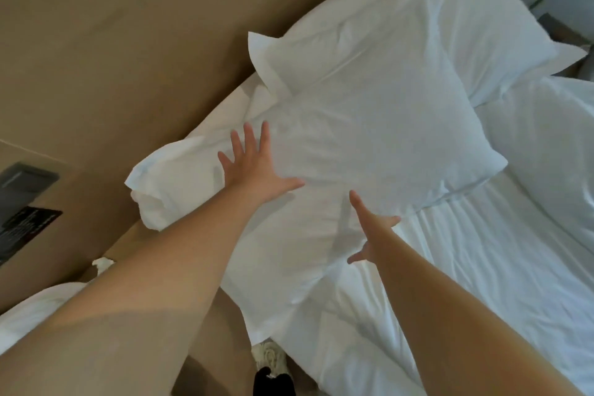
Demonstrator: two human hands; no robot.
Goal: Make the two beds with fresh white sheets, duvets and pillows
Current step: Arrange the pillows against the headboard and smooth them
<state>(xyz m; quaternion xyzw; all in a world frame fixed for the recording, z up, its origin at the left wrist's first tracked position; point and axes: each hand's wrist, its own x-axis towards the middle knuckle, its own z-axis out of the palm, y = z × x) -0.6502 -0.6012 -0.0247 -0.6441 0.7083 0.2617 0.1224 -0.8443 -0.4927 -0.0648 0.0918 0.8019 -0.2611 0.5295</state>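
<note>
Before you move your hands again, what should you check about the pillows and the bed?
1. Left hand flat on pillow cloth, gripping nothing: ok.
2. Right hand open, fingers spread: ok. Whether it touches the front pillow: cannot tell.
3. Front pillow propped against the back pillow: ok.
4. Low pillow straight: not ok, it lies askew and one corner seems to hang past the bed's side.
5. Sheet smooth: not ok, it is wrinkled.
</note>
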